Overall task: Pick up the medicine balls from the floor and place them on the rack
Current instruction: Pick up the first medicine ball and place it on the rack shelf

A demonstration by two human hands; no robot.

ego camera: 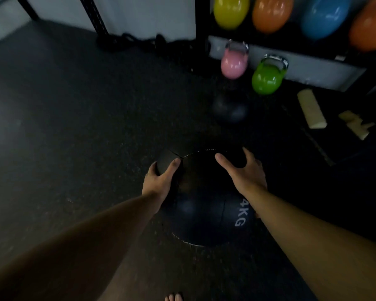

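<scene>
Pretty dim gym corner tbh. Dark speckled rubber floor point(74, 118) covers basically everything, w/ pale light falling on it at the far left. White wall panel point(148, 16) at the back, black perforated steel upright point(93, 16) leaning across it, plus a pile of black rope point(139, 43) at its base. Pink kettlebell point(234, 63) and green kettlebell point(267, 76) sit on the floor near a grey baseboard strip point(308, 66). Cream foam block point(312, 111) lies further right. Whole shot's a bit blurry.
</scene>
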